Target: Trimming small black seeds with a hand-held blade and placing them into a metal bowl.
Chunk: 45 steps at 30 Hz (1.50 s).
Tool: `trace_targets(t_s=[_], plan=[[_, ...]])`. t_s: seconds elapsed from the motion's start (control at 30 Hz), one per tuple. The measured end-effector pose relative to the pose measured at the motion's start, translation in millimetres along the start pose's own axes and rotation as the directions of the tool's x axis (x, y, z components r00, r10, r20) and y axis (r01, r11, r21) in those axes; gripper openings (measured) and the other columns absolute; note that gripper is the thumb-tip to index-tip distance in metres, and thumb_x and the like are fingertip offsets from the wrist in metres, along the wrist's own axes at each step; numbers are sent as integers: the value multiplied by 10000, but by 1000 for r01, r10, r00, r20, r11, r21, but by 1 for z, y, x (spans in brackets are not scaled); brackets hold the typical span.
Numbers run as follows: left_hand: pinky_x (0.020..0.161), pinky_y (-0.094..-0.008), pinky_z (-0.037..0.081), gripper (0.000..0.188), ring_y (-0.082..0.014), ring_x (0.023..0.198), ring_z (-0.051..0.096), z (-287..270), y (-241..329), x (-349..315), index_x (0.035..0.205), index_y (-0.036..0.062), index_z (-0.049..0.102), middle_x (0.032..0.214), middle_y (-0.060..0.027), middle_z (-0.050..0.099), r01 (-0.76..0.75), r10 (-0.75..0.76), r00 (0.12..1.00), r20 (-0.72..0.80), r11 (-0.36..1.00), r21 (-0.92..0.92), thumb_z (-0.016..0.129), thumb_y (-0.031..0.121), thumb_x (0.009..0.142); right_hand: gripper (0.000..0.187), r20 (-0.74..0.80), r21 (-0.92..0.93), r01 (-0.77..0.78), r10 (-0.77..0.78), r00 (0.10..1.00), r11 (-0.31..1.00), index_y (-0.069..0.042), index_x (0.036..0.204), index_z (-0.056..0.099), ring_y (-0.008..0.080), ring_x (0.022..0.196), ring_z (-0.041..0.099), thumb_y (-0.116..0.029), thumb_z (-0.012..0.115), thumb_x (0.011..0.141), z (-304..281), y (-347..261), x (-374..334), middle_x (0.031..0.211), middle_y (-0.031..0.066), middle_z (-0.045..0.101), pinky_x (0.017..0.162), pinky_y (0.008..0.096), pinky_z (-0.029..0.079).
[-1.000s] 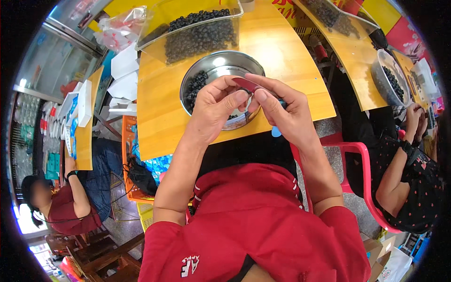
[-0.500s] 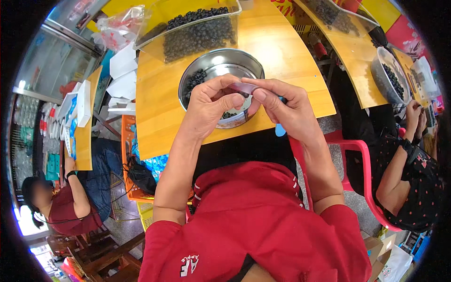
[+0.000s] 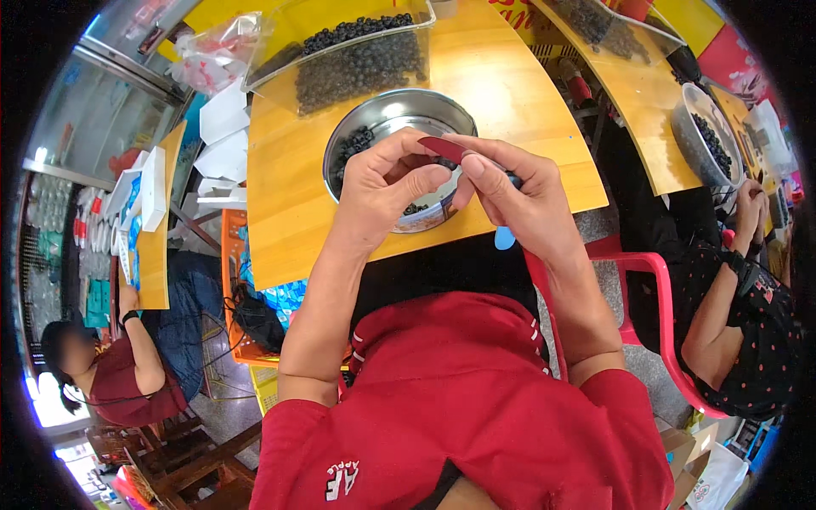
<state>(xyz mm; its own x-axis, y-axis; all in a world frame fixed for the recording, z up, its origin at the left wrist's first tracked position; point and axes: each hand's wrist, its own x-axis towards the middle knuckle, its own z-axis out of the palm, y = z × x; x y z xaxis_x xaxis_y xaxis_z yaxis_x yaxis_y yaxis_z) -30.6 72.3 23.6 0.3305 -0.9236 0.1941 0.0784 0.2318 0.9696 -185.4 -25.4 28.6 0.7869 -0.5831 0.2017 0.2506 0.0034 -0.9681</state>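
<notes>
Left hand (image 3: 382,183): pinching a small dark piece (image 3: 446,162) (partly hidden by the fingers).
Right hand (image 3: 514,191): grasping a reddish blade (image 3: 441,148), thumb pressing near its base.
Piece and blade: hovering above the steel bowl (image 3: 421,119).
Bowl: standing on the yellow table (image 3: 518,102).

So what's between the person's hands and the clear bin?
A round metal bowl, with small dark pieces inside; the head view shows it, partly covered.
</notes>
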Motion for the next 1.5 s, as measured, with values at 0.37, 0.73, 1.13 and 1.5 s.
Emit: trace_targets(t_s=[0.37,0.73,1.13,1.5], plan=[[763,-236,489,217,-91,862,591,-6,-11,1,1023,11,631,949,-33,649,-33,36,998,44,997,-72,701,19,817,252,0,-12,-20,20,1000,1000,31,1119,623,74,711,583,-147,536,964,-1,-2,1,735,24,625,642,222,484],[826,-255,484,273,-128,959,581,10,-10,-2,1060,-7,609,1068,-63,584,-260,260,965,33,965,-26,662,-85,804,289,-205,109,27,-4,979,994,6,1088,641,9,484,406,-184,685,874,5,13,4,666,-33,562,425,173,281],[829,-242,458,233,-127,962,563,16,-10,-3,1053,4,623,1031,-54,568,-281,291,957,-18,937,207,653,-38,827,262,-204,179,-46,83,975,983,5,1105,626,13,485,413,-118,672,878,6,9,3,682,-44,546,421,171,293],[871,-239,459,190,-112,945,587,12,-11,-6,1071,-14,612,1007,-38,604,-14,11,999,-31,996,-86,624,44,891,279,-236,75,26,-7,972,997,13,1102,630,8,507,418,-102,693,856,4,16,5,699,-20,597,430,168,301]])
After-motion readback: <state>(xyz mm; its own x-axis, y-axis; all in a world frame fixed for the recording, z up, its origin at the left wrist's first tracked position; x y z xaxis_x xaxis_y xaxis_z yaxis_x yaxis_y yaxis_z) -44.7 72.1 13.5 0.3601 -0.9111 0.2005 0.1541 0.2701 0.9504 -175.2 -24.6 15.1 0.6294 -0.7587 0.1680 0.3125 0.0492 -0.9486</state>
